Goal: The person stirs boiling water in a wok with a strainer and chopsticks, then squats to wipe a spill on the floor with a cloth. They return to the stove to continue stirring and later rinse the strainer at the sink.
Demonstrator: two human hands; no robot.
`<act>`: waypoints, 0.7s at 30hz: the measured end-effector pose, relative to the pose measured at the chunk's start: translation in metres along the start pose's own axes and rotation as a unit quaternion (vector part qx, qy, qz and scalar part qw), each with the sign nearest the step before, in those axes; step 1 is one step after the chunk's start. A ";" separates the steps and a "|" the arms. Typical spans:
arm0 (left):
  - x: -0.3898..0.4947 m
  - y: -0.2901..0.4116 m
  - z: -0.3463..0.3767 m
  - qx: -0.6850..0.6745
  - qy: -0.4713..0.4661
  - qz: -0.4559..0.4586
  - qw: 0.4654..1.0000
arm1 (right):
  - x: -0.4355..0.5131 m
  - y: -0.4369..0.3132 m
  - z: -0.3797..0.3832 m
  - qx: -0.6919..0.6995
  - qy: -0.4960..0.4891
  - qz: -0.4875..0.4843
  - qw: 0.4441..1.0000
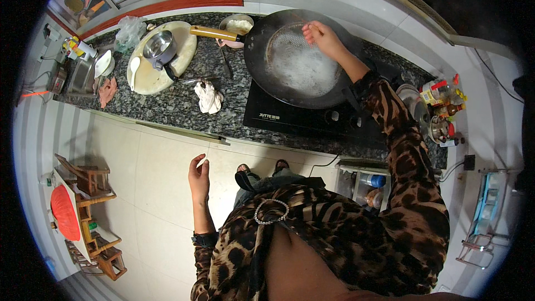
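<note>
My right hand (324, 39) is over the far side of a black wok (256, 69), its fingers curled together. A thin reddish-brown thing shows beside the fingertips; whether the hand grips it is unclear. White foamy liquid (303, 69) bubbles in the wok, with steam above it. The wok sits on a black Jutte induction cooktop (288, 121), its wooden handle (215, 33) pointing left. My left hand (199, 175) hangs in front of the counter, over the floor, fingers apart and holding nothing. A crumpled white cloth (208, 97) lies on the counter left of the cooktop.
Left on the granite counter (167, 110), a round cutting board (144, 83) carries a metal saucepan (159, 46) and a white spoon (134, 71). A bowl of white food (238, 25) stands behind the wok handle. Bottles (449, 108) crowd the right end. An open drawer (355, 179) is below.
</note>
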State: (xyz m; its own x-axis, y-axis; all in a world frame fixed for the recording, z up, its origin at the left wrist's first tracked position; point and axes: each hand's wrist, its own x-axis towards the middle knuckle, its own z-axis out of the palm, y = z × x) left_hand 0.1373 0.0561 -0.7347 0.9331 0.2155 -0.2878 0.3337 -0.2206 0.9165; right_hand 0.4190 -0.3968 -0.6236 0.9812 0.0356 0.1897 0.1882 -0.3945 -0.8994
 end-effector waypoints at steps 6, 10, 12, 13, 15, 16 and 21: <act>0.008 -0.003 0.000 -0.056 0.009 0.046 0.997 | -0.005 -0.017 -0.015 0.011 -0.053 0.083 0.995; 0.014 -0.002 -0.003 -0.020 0.018 0.063 0.998 | -0.010 -0.009 -0.020 -0.006 -0.055 0.145 0.988; 0.014 0.000 -0.001 -0.028 0.007 0.064 0.998 | -0.007 -0.001 -0.014 0.038 -0.056 0.173 0.983; 0.014 0.001 0.000 -0.032 0.001 0.066 0.997 | -0.005 0.002 -0.010 0.080 -0.040 0.159 0.983; 0.014 0.003 0.000 -0.041 -0.017 0.024 0.999 | -0.002 0.006 -0.003 0.157 -0.010 0.144 0.977; 0.015 0.004 0.001 -0.036 -0.013 0.036 0.999 | -0.001 0.006 0.000 0.201 -0.003 0.154 0.967; 0.021 0.013 -0.001 -0.037 -0.008 0.071 0.997 | -0.009 -0.010 0.014 0.315 -0.002 0.155 0.936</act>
State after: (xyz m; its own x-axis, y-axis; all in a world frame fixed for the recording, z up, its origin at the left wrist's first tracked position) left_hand 0.1610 0.0585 -0.7291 0.9724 0.1722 -0.1574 0.1878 -0.1775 0.9660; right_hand 0.4089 -0.3806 -0.6218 0.9929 0.0123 -0.1182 -0.1178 0.2345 -0.9650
